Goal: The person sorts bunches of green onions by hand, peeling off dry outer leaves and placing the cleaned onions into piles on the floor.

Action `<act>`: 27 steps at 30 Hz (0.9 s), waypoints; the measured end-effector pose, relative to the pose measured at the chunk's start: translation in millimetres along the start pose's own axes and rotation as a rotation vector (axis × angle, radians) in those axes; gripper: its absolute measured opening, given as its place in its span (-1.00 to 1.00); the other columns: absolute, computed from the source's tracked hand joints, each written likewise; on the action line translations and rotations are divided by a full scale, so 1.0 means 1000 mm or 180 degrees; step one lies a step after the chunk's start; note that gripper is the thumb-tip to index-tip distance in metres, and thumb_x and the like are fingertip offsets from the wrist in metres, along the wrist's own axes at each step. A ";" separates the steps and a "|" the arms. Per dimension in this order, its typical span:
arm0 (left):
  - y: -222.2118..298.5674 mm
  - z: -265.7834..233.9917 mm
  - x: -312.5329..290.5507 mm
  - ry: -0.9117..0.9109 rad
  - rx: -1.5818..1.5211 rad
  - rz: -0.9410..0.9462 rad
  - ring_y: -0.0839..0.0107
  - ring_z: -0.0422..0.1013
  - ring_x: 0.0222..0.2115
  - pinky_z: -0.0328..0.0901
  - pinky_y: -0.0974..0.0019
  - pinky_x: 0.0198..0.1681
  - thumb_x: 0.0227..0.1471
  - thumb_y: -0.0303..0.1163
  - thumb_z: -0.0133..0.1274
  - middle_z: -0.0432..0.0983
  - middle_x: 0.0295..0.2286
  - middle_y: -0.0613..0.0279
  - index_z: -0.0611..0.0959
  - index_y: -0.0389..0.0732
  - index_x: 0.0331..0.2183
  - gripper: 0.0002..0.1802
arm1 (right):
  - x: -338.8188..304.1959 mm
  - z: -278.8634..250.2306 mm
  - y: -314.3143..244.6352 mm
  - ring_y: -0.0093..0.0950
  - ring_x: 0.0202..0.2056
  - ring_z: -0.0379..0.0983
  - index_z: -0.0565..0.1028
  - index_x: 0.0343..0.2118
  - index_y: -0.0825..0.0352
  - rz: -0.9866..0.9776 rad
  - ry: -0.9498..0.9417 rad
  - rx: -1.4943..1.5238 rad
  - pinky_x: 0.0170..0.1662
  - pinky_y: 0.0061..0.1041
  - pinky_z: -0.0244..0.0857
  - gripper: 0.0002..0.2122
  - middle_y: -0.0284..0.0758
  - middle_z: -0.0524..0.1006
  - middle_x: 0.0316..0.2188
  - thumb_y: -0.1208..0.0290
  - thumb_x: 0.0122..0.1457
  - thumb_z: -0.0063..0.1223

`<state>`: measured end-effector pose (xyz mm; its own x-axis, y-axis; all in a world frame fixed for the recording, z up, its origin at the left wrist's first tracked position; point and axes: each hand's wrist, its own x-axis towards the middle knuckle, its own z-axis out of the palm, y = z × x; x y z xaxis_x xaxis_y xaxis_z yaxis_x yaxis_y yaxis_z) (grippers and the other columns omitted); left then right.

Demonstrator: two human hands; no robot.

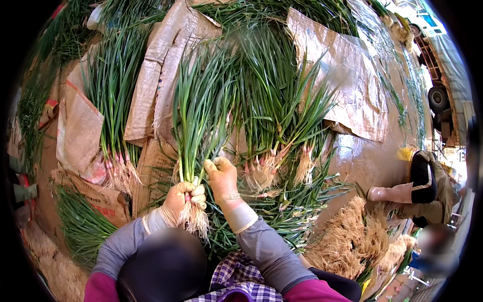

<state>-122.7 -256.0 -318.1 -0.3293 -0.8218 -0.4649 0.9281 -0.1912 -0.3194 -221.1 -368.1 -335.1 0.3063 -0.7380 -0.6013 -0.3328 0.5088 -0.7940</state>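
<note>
My gloved left hand (179, 200) is closed around the lower stems of a bunch of green garlic (197, 113). The leaves fan away from me, and pale stringy roots (196, 221) hang out below the fist. Right beside it, my gloved right hand (224, 182) has its fingers curled in, thumb and forefinger pinched against the bunch's right edge. What lies in that pinch is too small to make out. A larger pile of green garlic (269, 95) lies just beyond on the right, its pinkish bulbs and roots toward me. Loose cut leaves (271, 221) spread under my right forearm.
Another green garlic pile (118, 85) rests at the left by woven sacks (80, 136). More sacking (347, 75) covers leaves at the far right. Dry brown roots (347, 236) are heaped near right. A co-worker's booted leg (402, 192) and a parked vehicle's wheel (438, 99) are further right.
</note>
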 end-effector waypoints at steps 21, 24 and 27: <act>-0.019 0.064 0.002 0.0660 0.2754 0.0505 0.31 0.47 -0.37 0.43 0.26 -0.27 0.03 -0.48 -0.01 0.50 -0.34 0.00 0.44 -0.30 -0.30 -0.84 | 0.022 -0.140 -0.096 -0.48 -0.27 0.41 0.53 -0.35 0.38 0.0360 -0.0661 -0.0750 -0.25 -0.47 0.27 -0.78 -0.21 0.52 -0.39 0.31 0.04 0.08; -0.022 0.056 0.013 0.0975 0.3938 0.0392 0.47 0.40 -0.52 0.34 0.41 -0.44 0.02 -0.48 0.00 0.48 -0.49 0.21 0.49 -0.25 -0.40 -0.94 | -0.026 -0.094 -0.080 -0.43 -0.39 0.45 0.50 -0.32 0.42 0.0462 -0.1064 -0.0193 -0.12 -0.40 0.26 -0.85 -0.25 0.54 -0.43 0.45 0.11 0.00; -0.025 0.036 0.028 0.0682 0.3843 0.0858 0.59 0.32 -0.54 0.25 0.49 -0.47 0.00 -0.48 0.00 0.42 -0.56 0.37 0.53 -0.25 -0.35 -0.89 | -0.046 -0.072 -0.045 -0.42 -0.39 0.45 0.48 -0.32 0.46 0.0455 -0.1205 -0.0172 -0.22 -0.46 0.31 -0.82 -0.24 0.54 -0.44 0.43 0.11 0.02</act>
<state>-149.0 -293.3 -293.4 -0.0211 -0.8292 -0.5586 0.4994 -0.4928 0.7126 -284.0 -388.8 -264.8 0.5569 -0.4410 -0.7038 -0.4391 0.5630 -0.7002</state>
